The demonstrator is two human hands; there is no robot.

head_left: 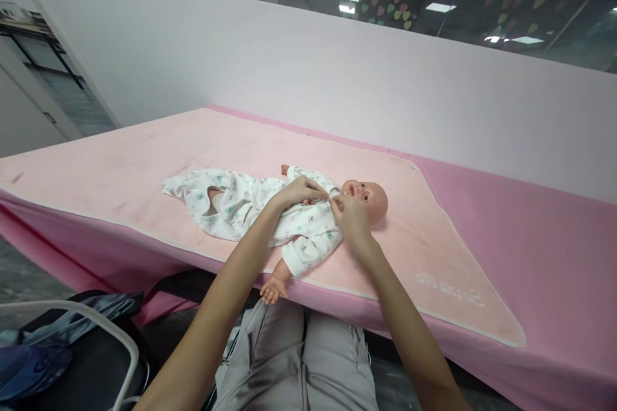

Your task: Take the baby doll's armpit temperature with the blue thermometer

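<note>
Wearing light grey-tan pants (337, 363), with lots of wrinkles and a seam (303, 379) down the middle. Bare on the left hand (303, 191), right hand (351, 213) and both forearms (236, 282).

One doll (376, 200), face up, in patterned white clothes (245, 194); left hand (303, 190) and right hand (351, 213) pinch the neckline (332, 194). One pale pink mat (434, 250) beneath, on a pink-covered bench (535, 237). Far: white wall (337, 83). Near left: black chair (99, 363).
</note>
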